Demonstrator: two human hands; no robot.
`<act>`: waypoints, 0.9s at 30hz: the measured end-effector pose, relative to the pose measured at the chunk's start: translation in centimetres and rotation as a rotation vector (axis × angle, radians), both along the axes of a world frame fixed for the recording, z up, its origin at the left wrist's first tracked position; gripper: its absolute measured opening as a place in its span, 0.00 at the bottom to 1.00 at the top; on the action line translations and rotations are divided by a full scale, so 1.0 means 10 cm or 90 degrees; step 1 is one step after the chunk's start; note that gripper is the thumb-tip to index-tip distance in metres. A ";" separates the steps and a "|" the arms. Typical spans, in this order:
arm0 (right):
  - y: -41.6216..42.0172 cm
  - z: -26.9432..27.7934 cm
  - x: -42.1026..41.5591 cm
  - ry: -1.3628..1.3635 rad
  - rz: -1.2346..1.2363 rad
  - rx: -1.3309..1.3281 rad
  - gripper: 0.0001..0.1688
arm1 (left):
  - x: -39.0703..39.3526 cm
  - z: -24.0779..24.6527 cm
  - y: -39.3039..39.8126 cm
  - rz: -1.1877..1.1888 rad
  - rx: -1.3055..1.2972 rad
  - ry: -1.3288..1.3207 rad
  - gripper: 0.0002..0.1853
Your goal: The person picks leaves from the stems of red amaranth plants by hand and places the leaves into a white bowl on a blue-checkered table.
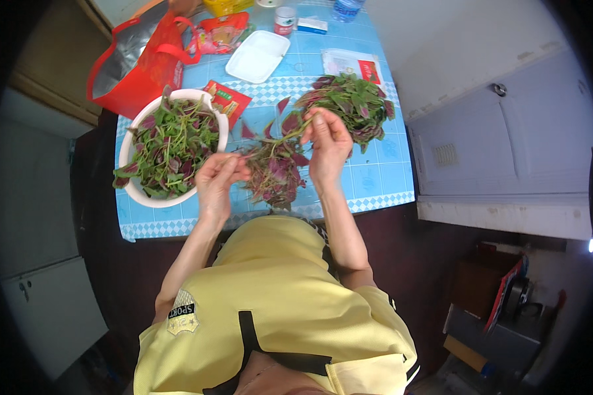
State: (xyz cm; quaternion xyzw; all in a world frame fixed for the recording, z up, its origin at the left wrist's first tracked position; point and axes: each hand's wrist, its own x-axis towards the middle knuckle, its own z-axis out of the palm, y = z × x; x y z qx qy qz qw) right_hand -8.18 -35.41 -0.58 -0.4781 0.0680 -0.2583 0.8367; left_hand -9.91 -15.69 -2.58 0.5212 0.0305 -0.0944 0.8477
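My right hand (328, 140) pinches a green stem of red amaranth (296, 131) between thumb and fingers, above the table. My left hand (222, 180) has thumb and fingertips closed on what looks like the thin root end of a stem. Between and below the hands lies a pile of roots and purple leaves (276, 180). Left of my left hand, a white plastic basin (223, 131) holds loose green and purple amaranth leaves (173, 143). A larger bunch of amaranth (358, 103) lies on the table just beyond my right hand.
The table has a blue patterned tablecloth (380, 180). A red insulated bag (143, 74) stands behind the basin, near a red packet (230, 101). Farther back are a white foam tray (258, 57), a jar (284, 20), a small box (312, 25), a plastic bottle (347, 10) and a flat packet (351, 64).
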 end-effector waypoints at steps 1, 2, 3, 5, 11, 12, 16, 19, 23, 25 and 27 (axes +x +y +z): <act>-0.16 0.00 0.03 -0.008 -0.018 0.014 0.09 | 0.00 -0.05 0.06 -0.004 0.045 0.005 0.06; -0.33 -0.01 0.05 -0.016 -0.008 0.034 0.09 | 0.00 -0.12 0.12 -0.007 0.090 0.010 0.06; -0.48 -0.01 0.06 -0.025 0.004 0.054 0.10 | 0.02 -0.21 0.19 -0.009 0.135 0.013 0.06; -0.63 0.07 0.04 -0.021 0.031 0.041 0.10 | 0.07 -0.51 0.20 -0.050 0.294 -0.043 0.09; -0.54 0.21 -0.18 0.012 0.025 -0.232 0.08 | -0.02 0.15 -0.22 -0.138 0.576 -0.319 0.10; -0.47 0.24 -0.22 0.026 0.042 -0.224 0.07 | -0.05 0.40 -0.31 -0.147 0.532 -0.302 0.06; -0.21 0.25 -0.34 0.027 0.118 -0.265 0.07 | 0.06 0.71 -0.65 -0.099 0.386 -0.361 0.07; -0.11 0.32 -0.39 0.014 0.136 -0.246 0.07 | 0.14 0.51 -0.67 -0.153 0.206 -0.221 0.08; -0.13 0.30 -0.40 0.052 0.126 -0.369 0.07 | 0.14 0.45 -0.61 -0.129 0.250 -0.216 0.04; -0.13 0.35 -0.42 0.052 0.101 -0.418 0.06 | 0.11 0.52 -0.58 -0.105 0.338 -0.283 0.03; -0.18 0.37 -0.41 0.063 0.132 -0.454 0.05 | 0.14 0.55 -0.53 -0.083 0.456 -0.415 0.04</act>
